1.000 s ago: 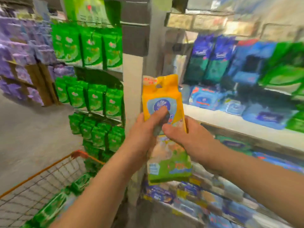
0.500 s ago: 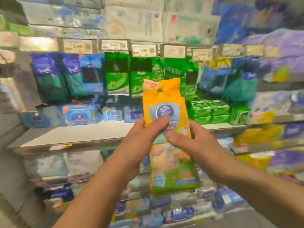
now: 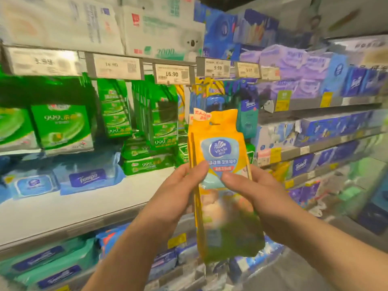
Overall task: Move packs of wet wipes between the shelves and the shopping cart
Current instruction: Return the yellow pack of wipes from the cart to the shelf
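I hold an orange and green Vinda wet wipes pack (image 3: 220, 148) upright in front of the shelves, with its hang-hole tab at the top. My left hand (image 3: 176, 194) grips its left edge, thumb on the blue label. My right hand (image 3: 258, 196) grips the right edge, thumb on the front. The pack's top sits just below a hanging row of similar orange packs (image 3: 210, 89) under the price tags. The shopping cart is out of view.
Green 999 wipes packs (image 3: 60, 127) hang and stack to the left. Blue Tempo packs (image 3: 88, 177) lie on the white shelf (image 3: 63, 208). Price tags (image 3: 172, 74) line the rail above. Purple and blue tissue packs (image 3: 304, 76) fill the right shelves.
The view has swung right along the shelves, away from the cart. The pack in both hands has come closer to the hanging orange packs.
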A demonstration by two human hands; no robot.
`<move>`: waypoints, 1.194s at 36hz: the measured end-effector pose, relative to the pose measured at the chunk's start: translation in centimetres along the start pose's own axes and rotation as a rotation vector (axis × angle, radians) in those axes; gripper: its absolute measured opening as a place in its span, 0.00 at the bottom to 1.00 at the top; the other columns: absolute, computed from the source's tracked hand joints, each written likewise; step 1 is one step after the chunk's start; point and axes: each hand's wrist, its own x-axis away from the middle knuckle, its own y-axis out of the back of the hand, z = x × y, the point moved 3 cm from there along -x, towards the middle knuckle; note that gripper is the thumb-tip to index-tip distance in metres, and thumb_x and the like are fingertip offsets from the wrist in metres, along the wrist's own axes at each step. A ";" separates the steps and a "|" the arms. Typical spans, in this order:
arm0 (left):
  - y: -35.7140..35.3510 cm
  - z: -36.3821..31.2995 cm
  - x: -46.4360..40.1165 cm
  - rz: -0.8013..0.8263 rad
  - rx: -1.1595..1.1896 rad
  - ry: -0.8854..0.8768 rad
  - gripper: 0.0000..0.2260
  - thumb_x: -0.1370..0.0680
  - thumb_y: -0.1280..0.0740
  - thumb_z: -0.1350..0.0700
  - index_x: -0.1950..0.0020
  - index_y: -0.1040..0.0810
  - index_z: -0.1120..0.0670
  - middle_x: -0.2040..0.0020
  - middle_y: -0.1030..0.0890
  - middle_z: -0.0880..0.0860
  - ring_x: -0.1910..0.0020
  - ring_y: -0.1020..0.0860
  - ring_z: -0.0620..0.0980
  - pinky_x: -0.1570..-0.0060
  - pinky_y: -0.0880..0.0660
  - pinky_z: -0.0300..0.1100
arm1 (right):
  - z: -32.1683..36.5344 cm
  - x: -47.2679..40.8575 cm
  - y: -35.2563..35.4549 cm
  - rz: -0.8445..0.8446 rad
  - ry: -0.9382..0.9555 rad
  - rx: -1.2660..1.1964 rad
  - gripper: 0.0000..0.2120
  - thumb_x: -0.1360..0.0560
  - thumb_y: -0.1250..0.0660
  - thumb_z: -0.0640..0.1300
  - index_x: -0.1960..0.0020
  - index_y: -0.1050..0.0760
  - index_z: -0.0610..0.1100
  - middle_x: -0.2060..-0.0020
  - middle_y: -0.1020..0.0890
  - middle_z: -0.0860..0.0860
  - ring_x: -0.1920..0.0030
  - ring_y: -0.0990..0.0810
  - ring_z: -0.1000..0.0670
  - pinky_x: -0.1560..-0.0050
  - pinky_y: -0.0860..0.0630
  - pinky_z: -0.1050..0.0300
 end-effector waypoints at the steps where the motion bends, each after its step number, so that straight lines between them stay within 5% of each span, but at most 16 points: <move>1: 0.1 0.4 -1.1 0.020 0.065 0.022 0.39 0.36 0.22 0.35 0.30 0.22 0.52 0.37 0.16 0.56 0.40 0.17 0.62 0.40 0.21 0.61 | -0.2 -1.1 0.4 -0.002 -0.003 0.022 0.19 0.32 0.23 0.43 0.42 0.18 0.43 0.49 0.13 0.47 0.50 0.13 0.48 0.57 0.19 0.60; 4: 0.4 0.9 -4.0 0.101 0.292 0.042 0.41 0.36 0.18 0.40 0.28 0.23 0.57 0.34 0.20 0.63 0.41 0.18 0.65 0.41 0.22 0.65 | 0.0 -4.2 0.7 0.065 -0.026 0.039 0.19 0.30 0.27 0.43 0.40 0.19 0.42 0.54 0.12 0.46 0.59 0.13 0.50 0.66 0.22 0.63; 8: 1.6 0.3 -7.6 0.057 0.269 -0.017 0.25 0.28 0.24 0.47 0.33 0.19 0.55 0.36 0.18 0.64 0.43 0.19 0.66 0.37 0.30 0.73 | 0.4 -7.8 1.5 0.143 -0.071 -0.056 0.13 0.22 0.33 0.42 0.41 0.21 0.36 0.78 0.23 0.52 0.84 0.30 0.57 0.83 0.37 0.69; 11: 2.1 -0.3 -9.8 -0.029 0.178 -0.019 0.29 0.34 0.21 0.44 0.35 0.18 0.53 0.39 0.16 0.62 0.42 0.18 0.67 0.39 0.25 0.69 | -0.1 -10.5 2.2 0.093 -0.100 -0.032 0.13 0.24 0.31 0.49 0.51 0.21 0.39 0.78 0.25 0.48 0.83 0.31 0.51 0.78 0.35 0.66; 14: 2.3 -0.6 -11.5 -0.098 0.084 -0.044 0.22 0.35 0.22 0.44 0.44 0.15 0.50 0.47 0.13 0.59 0.57 0.15 0.57 0.57 0.19 0.52 | -0.6 -12.7 2.6 0.043 -0.085 -0.047 0.23 0.30 0.24 0.58 0.46 0.19 0.41 0.62 0.24 0.36 0.62 0.28 0.37 0.60 0.31 0.40; 17: 2.5 -0.8 -12.6 -0.185 0.041 -0.052 0.17 0.36 0.22 0.47 0.48 0.15 0.48 0.51 0.13 0.57 0.60 0.15 0.57 0.56 0.19 0.58 | -0.8 -14.3 3.7 0.021 -0.048 -0.041 0.28 0.34 0.22 0.60 0.42 0.20 0.43 0.58 0.23 0.28 0.60 0.25 0.35 0.60 0.28 0.32; 18: 2.7 -0.9 -12.8 -0.209 0.027 -0.070 0.23 0.39 0.21 0.45 0.46 0.17 0.50 0.52 0.13 0.58 0.60 0.17 0.58 0.60 0.20 0.58 | -0.6 -14.7 3.9 0.030 -0.027 -0.021 0.26 0.34 0.22 0.59 0.43 0.20 0.44 0.55 0.19 0.29 0.60 0.22 0.36 0.59 0.25 0.32; 20: 2.8 -1.0 -13.0 -0.259 0.010 -0.099 0.30 0.43 0.20 0.42 0.45 0.20 0.51 0.55 0.16 0.62 0.63 0.22 0.57 0.65 0.25 0.49 | -0.4 -15.3 4.6 0.052 0.006 0.027 0.21 0.32 0.23 0.56 0.45 0.19 0.45 0.65 0.16 0.39 0.68 0.21 0.45 0.66 0.24 0.51; 22: 3.0 -1.4 -13.3 -0.289 -0.014 -0.144 0.19 0.42 0.22 0.43 0.54 0.18 0.48 0.64 0.21 0.62 0.69 0.28 0.54 0.68 0.31 0.44 | 0.2 -15.4 4.8 0.059 0.023 0.066 0.17 0.32 0.27 0.54 0.47 0.19 0.47 0.77 0.22 0.50 0.81 0.29 0.52 0.77 0.32 0.65; 24: 2.7 -2.1 -13.3 -0.273 -0.039 -0.180 0.12 0.38 0.24 0.45 0.59 0.17 0.49 0.70 0.24 0.61 0.73 0.31 0.51 0.71 0.31 0.40 | 0.6 -15.9 5.0 0.084 0.038 0.073 0.14 0.32 0.24 0.52 0.48 0.18 0.50 0.78 0.23 0.53 0.83 0.31 0.55 0.81 0.36 0.67; 27: 2.9 -2.6 -13.3 -0.351 -0.041 -0.239 0.16 0.40 0.23 0.45 0.56 0.16 0.49 0.66 0.19 0.62 0.70 0.26 0.53 0.67 0.26 0.45 | 0.8 -17.2 5.5 0.092 0.070 0.111 0.13 0.32 0.27 0.52 0.48 0.18 0.53 0.74 0.21 0.56 0.80 0.26 0.58 0.80 0.34 0.69; 31: 3.3 -2.9 -13.6 -0.515 -0.063 -0.264 0.28 0.38 0.20 0.45 0.40 0.19 0.53 0.46 0.13 0.57 0.45 0.15 0.61 0.39 0.23 0.64 | 1.2 -18.5 5.8 0.167 0.077 0.024 0.17 0.34 0.31 0.51 0.47 0.19 0.48 0.78 0.23 0.57 0.83 0.27 0.59 0.82 0.36 0.72; 35: 3.0 -3.4 -13.8 -0.600 -0.045 -0.297 0.24 0.33 0.23 0.53 0.39 0.19 0.57 0.47 0.12 0.56 0.44 0.15 0.58 0.45 0.17 0.53 | 1.9 -19.2 6.1 0.283 0.084 -0.171 0.20 0.34 0.31 0.45 0.43 0.23 0.41 0.72 0.18 0.49 0.83 0.27 0.59 0.83 0.34 0.71; 37: 2.8 -3.6 -13.7 -0.636 -0.063 -0.290 0.23 0.33 0.25 0.52 0.40 0.19 0.57 0.48 0.12 0.56 0.44 0.15 0.59 0.42 0.19 0.56 | 2.1 -19.6 6.3 0.319 0.106 -0.216 0.22 0.33 0.31 0.43 0.40 0.24 0.38 0.65 0.16 0.42 0.82 0.26 0.59 0.82 0.32 0.71; 40: 2.8 -3.6 -13.7 -0.688 -0.096 -0.277 0.22 0.32 0.19 0.53 0.40 0.19 0.55 0.47 0.12 0.56 0.43 0.16 0.60 0.37 0.23 0.62 | 2.4 -20.5 6.7 0.304 0.126 -0.214 0.20 0.30 0.27 0.36 0.40 0.25 0.34 0.70 0.19 0.47 0.82 0.26 0.58 0.82 0.33 0.71; 43: 3.1 -3.5 -13.9 -0.732 -0.101 -0.280 0.23 0.32 0.19 0.52 0.39 0.19 0.55 0.47 0.13 0.56 0.43 0.16 0.61 0.37 0.24 0.66 | 2.4 -21.7 7.1 0.240 0.123 -0.199 0.15 0.28 0.30 0.38 0.41 0.23 0.38 0.65 0.16 0.44 0.78 0.22 0.56 0.80 0.30 0.68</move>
